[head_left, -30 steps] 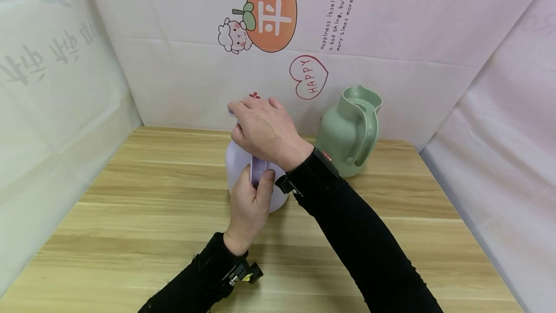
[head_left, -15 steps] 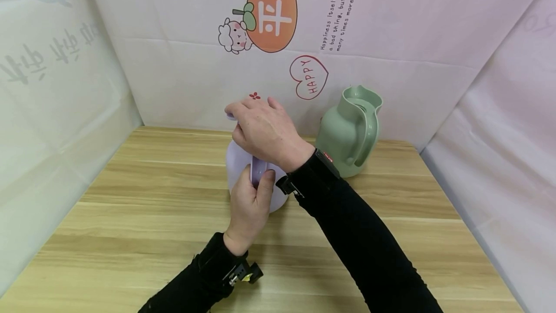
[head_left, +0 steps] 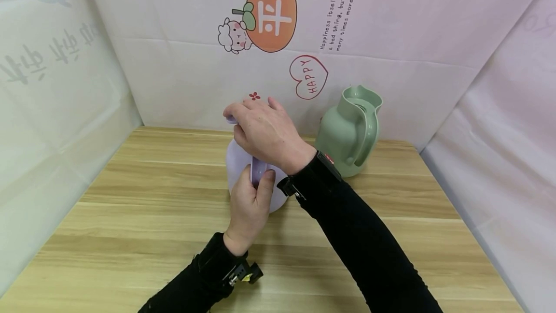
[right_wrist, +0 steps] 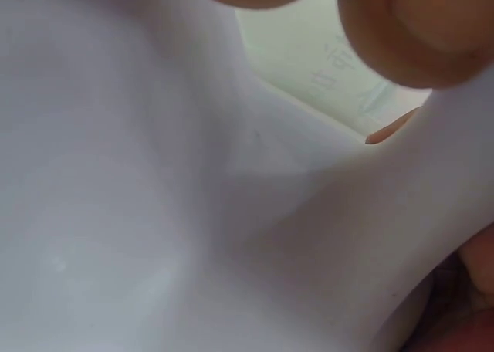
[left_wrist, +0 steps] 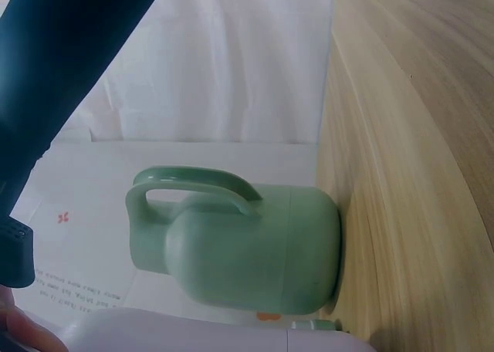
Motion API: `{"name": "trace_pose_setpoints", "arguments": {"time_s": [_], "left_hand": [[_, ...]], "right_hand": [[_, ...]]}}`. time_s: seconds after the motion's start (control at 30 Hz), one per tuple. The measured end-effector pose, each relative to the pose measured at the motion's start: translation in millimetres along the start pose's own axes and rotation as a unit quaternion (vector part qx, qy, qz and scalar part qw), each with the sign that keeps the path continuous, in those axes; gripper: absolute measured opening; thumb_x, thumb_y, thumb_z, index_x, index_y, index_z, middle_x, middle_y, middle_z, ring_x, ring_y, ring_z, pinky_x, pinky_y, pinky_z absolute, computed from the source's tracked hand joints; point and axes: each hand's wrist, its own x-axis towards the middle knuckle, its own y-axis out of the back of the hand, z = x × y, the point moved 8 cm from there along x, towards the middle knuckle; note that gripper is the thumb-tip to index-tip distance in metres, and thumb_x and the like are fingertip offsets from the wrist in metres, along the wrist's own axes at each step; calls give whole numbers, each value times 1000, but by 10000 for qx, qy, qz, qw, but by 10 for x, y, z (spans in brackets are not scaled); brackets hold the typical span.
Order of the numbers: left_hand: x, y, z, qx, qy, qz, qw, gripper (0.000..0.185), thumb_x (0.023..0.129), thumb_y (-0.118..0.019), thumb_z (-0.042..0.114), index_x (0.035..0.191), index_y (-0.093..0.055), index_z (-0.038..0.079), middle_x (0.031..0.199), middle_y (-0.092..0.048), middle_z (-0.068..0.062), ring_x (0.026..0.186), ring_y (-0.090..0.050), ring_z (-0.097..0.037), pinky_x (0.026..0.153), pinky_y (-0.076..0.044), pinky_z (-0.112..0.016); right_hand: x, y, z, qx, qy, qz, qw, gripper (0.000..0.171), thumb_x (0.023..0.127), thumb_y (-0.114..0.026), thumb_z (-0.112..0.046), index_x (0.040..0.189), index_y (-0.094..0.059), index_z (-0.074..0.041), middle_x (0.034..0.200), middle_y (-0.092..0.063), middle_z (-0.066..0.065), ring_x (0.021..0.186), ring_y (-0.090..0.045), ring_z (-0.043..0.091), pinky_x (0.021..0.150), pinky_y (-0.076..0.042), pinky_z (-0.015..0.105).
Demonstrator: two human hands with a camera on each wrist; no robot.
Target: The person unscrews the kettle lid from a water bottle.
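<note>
A lilac thermos jug (head_left: 236, 163) stands on the wooden table in front of the back sheet. My left hand (head_left: 248, 209) grips its handle (head_left: 259, 170), thumb up along the side. Over the top lies my right hand (head_left: 270, 132), its fingers bent around the lid (head_left: 231, 120), of which only a lilac edge shows. The hand hides the rest of the jug's mouth. In the right wrist view, fingers (right_wrist: 417, 32) curve close over pale lilac surfaces. The left wrist view catches the jug's side (left_wrist: 193, 335) along its bottom edge.
A green thermos jug (head_left: 340, 136) stands upright to the right of the lilac one, handle facing front right. The wooden table (head_left: 152, 206) meets a printed sheet (head_left: 182, 76) at the back, with more sheets hanging at both sides.
My right hand has turned slightly counterclockwise over the top, its fingertips and the lilac lid edge shifting toward the front left. The left hand and both jugs stay in place.
</note>
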Motion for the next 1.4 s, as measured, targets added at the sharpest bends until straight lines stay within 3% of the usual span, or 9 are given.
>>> {"name": "trace_pose_setpoints", "arguments": {"time_s": [0.33,0.8,1.13,1.4], "left_hand": [[-2,-7,2,-42,-100,8,9999,26,108,-58,28,97,-55,5,74,-49,-2,63,-45,-10,54,-36,-25],[7,1,3,-10,-48,60,10000,25,107,-59,25,95,-55,5,73,-50,-1,63,-45,-10,54,-36,-24],[10,4,-1,1,-24,72,10000,28,108,-58,29,94,-55,5,74,-51,-3,62,-46,-9,54,-37,-24],[7,6,1,20,-27,92,10000,30,108,-58,31,94,-55,5,74,-50,-2,62,-45,-9,54,-36,-24]], "right_hand": [[-25,20,-28,86,140,102,9998,20,106,-60,-27,123,-67,-23,110,-68,-9,113,-64,10,120,-33,59],[-46,48,-60,345,387,308,9982,10,102,-66,-29,108,-65,-21,101,-66,-12,96,-63,4,115,-38,55],[-72,66,-77,652,571,351,9956,21,97,-75,-33,94,-59,-20,88,-61,-13,85,-60,4,119,-35,56],[-98,82,-74,774,618,627,9931,15,101,-68,-31,94,-61,-19,85,-62,-13,82,-60,2,119,-36,54]]}}
